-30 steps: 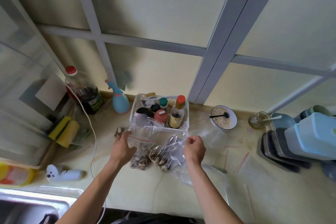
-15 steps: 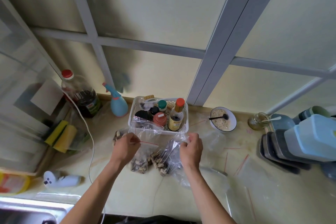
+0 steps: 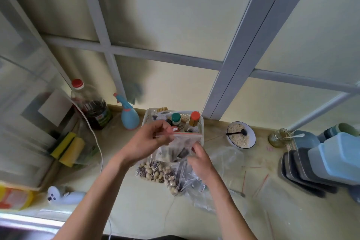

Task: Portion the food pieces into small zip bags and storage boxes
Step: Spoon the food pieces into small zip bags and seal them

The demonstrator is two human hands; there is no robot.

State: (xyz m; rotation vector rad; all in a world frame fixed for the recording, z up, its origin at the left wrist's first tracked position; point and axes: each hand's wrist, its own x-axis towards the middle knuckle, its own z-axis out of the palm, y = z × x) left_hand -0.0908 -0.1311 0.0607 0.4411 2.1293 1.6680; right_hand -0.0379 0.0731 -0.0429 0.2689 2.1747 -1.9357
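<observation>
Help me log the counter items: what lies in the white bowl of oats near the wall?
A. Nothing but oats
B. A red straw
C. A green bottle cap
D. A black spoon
D: a black spoon rests in the white bowl, its handle pointing left over the rim and its head sunk in the oats.

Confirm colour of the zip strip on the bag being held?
Red, along the top of the zip bag; head view, slightly blurred.
</observation>
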